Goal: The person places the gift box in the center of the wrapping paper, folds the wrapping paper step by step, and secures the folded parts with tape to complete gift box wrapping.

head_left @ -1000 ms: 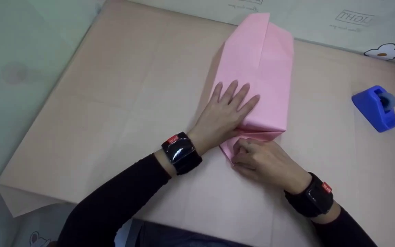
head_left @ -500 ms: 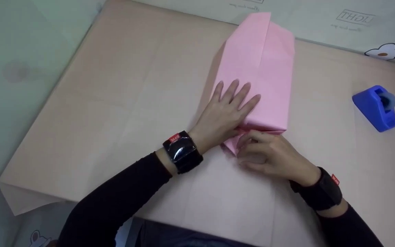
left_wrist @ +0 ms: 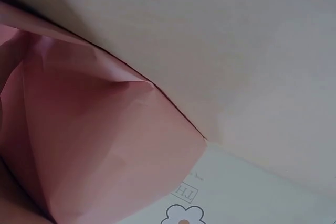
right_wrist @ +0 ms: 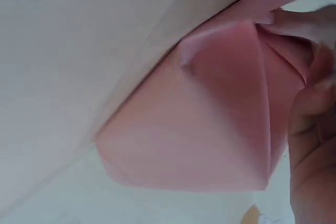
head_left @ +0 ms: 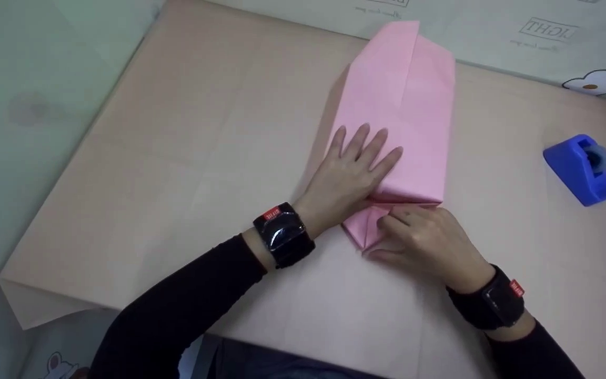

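Observation:
A long package in pink wrapping paper (head_left: pixel 424 131) lies on the table, its near end folded into a pointed flap (head_left: pixel 356 230). My left hand (head_left: pixel 342 181) rests palm down on top of the package with its fingers spread. At the near end, my right hand (head_left: pixel 424 239) holds the flap's right side, fingers curled and thumb near the tip. In the right wrist view, curled fingers (right_wrist: pixel 315 103) sit beside the creased pink paper (right_wrist: pixel 220 114). The left wrist view shows the folded end of the paper (left_wrist: pixel 115 135) from the other side.
A blue tape dispenser (head_left: pixel 579 171) with a roll of tape stands to the right on the table (head_left: pixel 203 131). The table's beige covering has a corner (head_left: pixel 45 302) hanging over at the front left. A pale printed surface (head_left: pixel 492 31) lies beyond the far edge.
My right hand lifted slightly from the flap tip and shifted right, then settled back at the flap, showing more of its crease. My left hand keeps its place on the package.

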Demonstrator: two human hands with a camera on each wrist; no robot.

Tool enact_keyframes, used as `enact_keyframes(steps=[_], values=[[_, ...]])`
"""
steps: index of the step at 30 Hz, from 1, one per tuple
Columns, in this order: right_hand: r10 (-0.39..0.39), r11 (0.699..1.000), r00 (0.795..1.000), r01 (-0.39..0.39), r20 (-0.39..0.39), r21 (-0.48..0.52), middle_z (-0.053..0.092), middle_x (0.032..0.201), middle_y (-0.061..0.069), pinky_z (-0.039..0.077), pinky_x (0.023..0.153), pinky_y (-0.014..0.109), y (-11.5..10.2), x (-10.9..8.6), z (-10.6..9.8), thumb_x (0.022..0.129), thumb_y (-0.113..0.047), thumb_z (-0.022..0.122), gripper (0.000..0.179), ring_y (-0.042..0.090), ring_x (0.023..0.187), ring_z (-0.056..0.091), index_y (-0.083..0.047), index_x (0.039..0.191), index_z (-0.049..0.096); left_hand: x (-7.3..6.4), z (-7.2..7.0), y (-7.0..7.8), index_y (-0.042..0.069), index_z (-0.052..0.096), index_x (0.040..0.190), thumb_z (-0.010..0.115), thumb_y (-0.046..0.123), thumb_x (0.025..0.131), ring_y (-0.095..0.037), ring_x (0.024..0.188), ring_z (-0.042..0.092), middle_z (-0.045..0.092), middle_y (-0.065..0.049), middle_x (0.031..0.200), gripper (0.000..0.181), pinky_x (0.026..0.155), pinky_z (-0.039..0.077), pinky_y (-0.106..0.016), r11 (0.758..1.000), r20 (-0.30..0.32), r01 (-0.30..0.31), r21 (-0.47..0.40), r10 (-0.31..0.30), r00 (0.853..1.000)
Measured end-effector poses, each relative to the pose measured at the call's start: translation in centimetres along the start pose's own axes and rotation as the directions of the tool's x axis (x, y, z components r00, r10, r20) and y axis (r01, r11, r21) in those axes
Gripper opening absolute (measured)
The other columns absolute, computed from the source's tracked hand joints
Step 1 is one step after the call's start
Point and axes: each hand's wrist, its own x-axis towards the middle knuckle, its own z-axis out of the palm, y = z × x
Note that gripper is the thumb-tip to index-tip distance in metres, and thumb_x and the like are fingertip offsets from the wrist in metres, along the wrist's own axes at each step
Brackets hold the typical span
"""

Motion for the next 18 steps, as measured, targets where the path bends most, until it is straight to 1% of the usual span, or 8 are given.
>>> enact_keyframes(steps=[2,4,7,10,12,14,16,18], values=[[-0.051,0.991,0.998,0.055,0.033,-0.122,0.061,0.070,0.000,0.047,0.051,0.031,-0.4,0.0,0.3,0.078,-0.033,0.085,0.030,0.016,0.060,0.058,-0.010,0.077,0.066,0.1,0.0,0.1,0.022,0.035,0.157,0.059,0.044,0.099,-0.037,0.150,0.037,0.039,-0.013,0.162,0.066,0.120,0.033,-0.059,1.000,-0.003,-0.001,-0.005,0.001,1.000],[-0.097,0.974,0.993,0.109,0.070,-0.199,0.058,0.066,0.001,0.043,0.047,0.030,-0.7,0.0,0.7,0.083,-0.028,0.079,0.027,0.018,0.058,0.055,-0.009,0.073,0.062,0.2,0.0,0.2,0.022,0.037,0.156,0.055,0.036,0.102,-0.037,0.149,0.038,0.040,-0.013,0.161,0.059,0.120,0.033,-0.059,1.000,-0.012,-0.002,-0.008,0.002,1.000],[-0.144,0.955,0.984,0.165,0.100,-0.248,0.057,0.065,0.001,0.041,0.046,0.030,-1.2,0.1,1.1,0.088,-0.020,0.069,0.022,0.019,0.056,0.052,-0.008,0.071,0.060,0.3,0.1,0.3,0.022,0.038,0.155,0.049,0.025,0.105,-0.037,0.148,0.039,0.042,-0.012,0.160,0.052,0.120,0.034,-0.058,1.000,-0.027,0.001,-0.005,-0.001,1.000],[-0.152,0.952,0.983,0.175,0.107,-0.251,0.065,0.072,0.001,0.045,0.050,0.030,-1.5,0.0,1.1,0.091,-0.017,0.064,0.018,0.019,0.061,0.057,-0.008,0.076,0.066,0.3,0.1,0.4,0.022,0.038,0.155,0.047,0.021,0.105,-0.036,0.149,0.039,0.042,-0.012,0.160,0.051,0.120,0.034,-0.058,1.000,-0.027,0.006,0.005,-0.006,1.000],[-0.136,0.959,0.985,0.157,0.103,-0.238,0.073,0.080,0.002,0.052,0.057,0.031,-1.8,-0.3,0.9,0.091,-0.017,0.065,0.015,0.020,0.069,0.065,-0.007,0.084,0.073,0.3,0.1,0.6,0.023,0.038,0.156,0.046,0.019,0.105,-0.036,0.149,0.039,0.041,-0.012,0.161,0.051,0.120,0.034,-0.058,1.000,-0.025,0.009,0.015,-0.008,1.000],[-0.093,0.969,0.989,0.115,0.111,-0.218,0.078,0.091,0.005,0.058,0.066,0.034,-2.2,-0.9,0.7,0.089,-0.020,0.070,0.017,0.021,0.081,0.071,-0.006,0.095,0.077,0.4,0.0,0.8,0.023,0.037,0.156,0.046,0.020,0.105,-0.036,0.149,0.039,0.041,-0.012,0.161,0.052,0.120,0.034,-0.058,1.000,-0.023,0.007,0.020,-0.007,1.000],[-0.027,0.980,0.991,0.053,0.134,-0.194,0.079,0.100,0.008,0.061,0.075,0.036,-2.9,-1.6,0.4,0.087,-0.024,0.075,0.029,0.022,0.092,0.074,-0.005,0.108,0.077,0.4,0.0,0.9,0.023,0.037,0.156,0.045,0.019,0.106,-0.036,0.149,0.039,0.041,-0.012,0.161,0.051,0.119,0.035,-0.058,1.000,-0.020,0.003,0.026,-0.002,1.000],[0.044,0.985,0.984,-0.013,0.173,-0.174,0.078,0.110,0.010,0.061,0.084,0.039,-3.7,-2.3,0.2,0.086,-0.029,0.076,0.042,0.024,0.103,0.074,-0.003,0.120,0.073,0.4,-0.1,1.0,0.023,0.036,0.156,0.045,0.021,0.106,-0.036,0.149,0.039,0.040,-0.012,0.161,0.051,0.119,0.035,-0.058,1.000,-0.015,-0.003,0.029,0.003,1.000]])
